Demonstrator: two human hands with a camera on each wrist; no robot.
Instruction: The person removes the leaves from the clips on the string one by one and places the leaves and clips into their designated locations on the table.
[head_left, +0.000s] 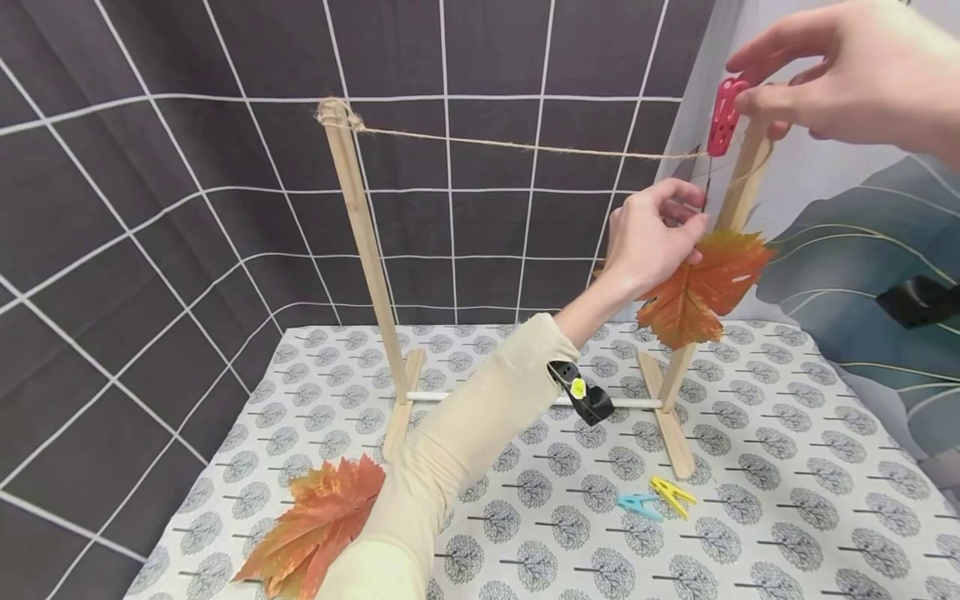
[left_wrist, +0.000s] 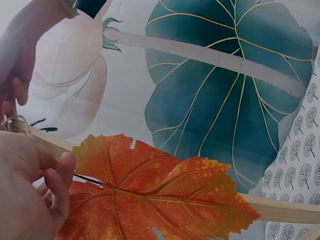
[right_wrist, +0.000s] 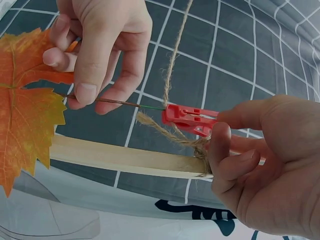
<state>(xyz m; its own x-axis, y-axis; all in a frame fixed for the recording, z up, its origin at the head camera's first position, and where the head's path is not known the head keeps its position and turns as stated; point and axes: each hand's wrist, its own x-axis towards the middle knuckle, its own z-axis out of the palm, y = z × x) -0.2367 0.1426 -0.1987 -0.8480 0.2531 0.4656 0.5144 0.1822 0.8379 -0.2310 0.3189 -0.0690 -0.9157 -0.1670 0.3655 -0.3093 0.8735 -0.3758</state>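
An orange artificial maple leaf hangs beside the right wooden post, its thin stem pinched by my left hand. My right hand holds a red clothespin at the right end of the twine. In the right wrist view the clothespin lies at the twine, and the stem runs from my left fingers up to its tip. Thumb and index finger of my right hand are on the clothespin's handle end. The left wrist view shows the leaf spread flat beyond my left hand.
Another orange leaf lies on the tree-patterned cloth at the front left. A blue clothespin and a yellow clothespin lie near the right foot of the wooden stand. A white rod joins the stand's feet.
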